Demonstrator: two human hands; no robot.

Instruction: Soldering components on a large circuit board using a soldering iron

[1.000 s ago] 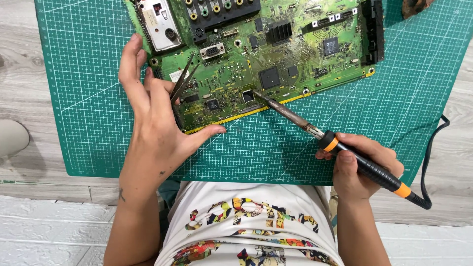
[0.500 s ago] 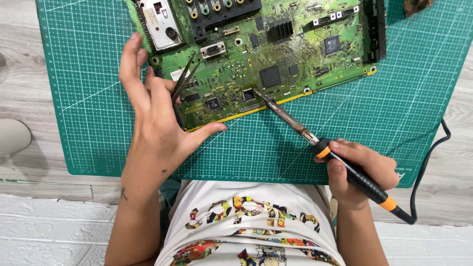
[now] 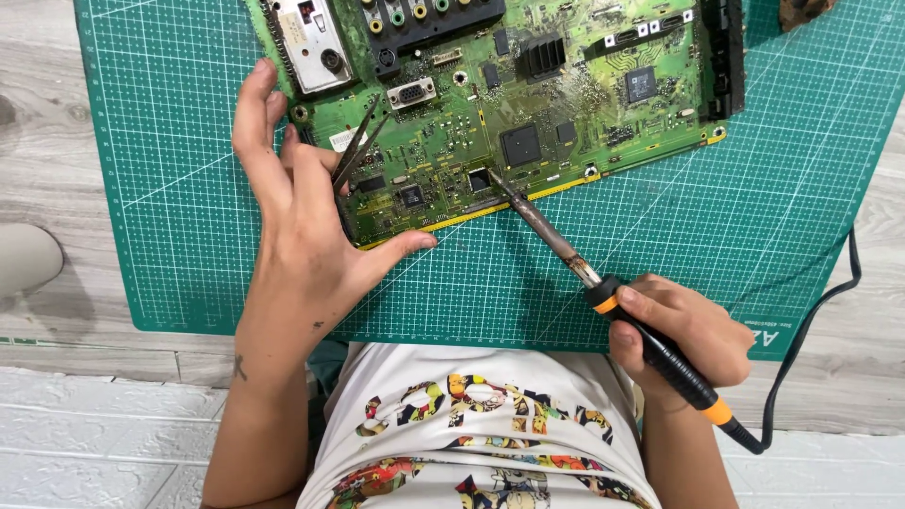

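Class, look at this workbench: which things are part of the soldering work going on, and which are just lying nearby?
In use: soldering iron in right hand; tweezers in left hand; circuit board; cutting mat.
Lying about: brown object at top right; pale rounded object at left edge.

Single head view, close, straight down over the cutting mat

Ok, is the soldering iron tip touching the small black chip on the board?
Touching. In the head view the soldering iron tip ends right on the edge of the small black chip on the circuit board, with no gap visible.
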